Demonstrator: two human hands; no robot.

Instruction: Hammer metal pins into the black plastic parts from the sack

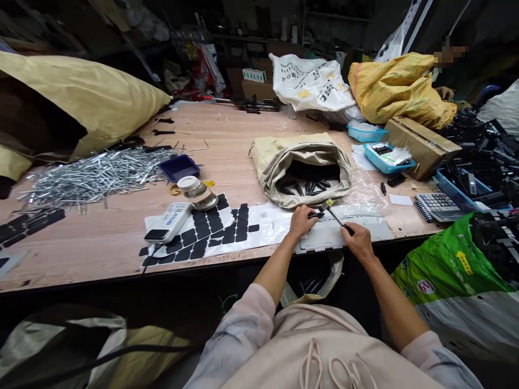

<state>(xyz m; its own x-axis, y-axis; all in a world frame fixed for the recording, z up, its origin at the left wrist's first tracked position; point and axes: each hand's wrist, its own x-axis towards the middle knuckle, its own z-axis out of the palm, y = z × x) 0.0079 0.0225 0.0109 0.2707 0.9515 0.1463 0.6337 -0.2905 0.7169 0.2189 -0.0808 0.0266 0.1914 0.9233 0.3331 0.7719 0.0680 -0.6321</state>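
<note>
At the desk (121,248) edge, the left hand (302,220) pinches a black piece (316,215) steady while the right hand (357,242) grips a brush (334,215), angled toward eleven o'clock to reach it, sack (304,170) at twelve.

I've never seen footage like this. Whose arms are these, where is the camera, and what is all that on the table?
The camera sits on a person's head, looking down, so the two arms are the wearer's own. The left hand pinches a small black piece. The right hand holds a thin brush-like tool whose tip meets that piece. On the wooden table just behind the hands stands an open beige sack with more black pieces inside. To the left lie white sheets of black pads, a small jar and a heap of metal rods. Another person sits at the far right corner.
</note>
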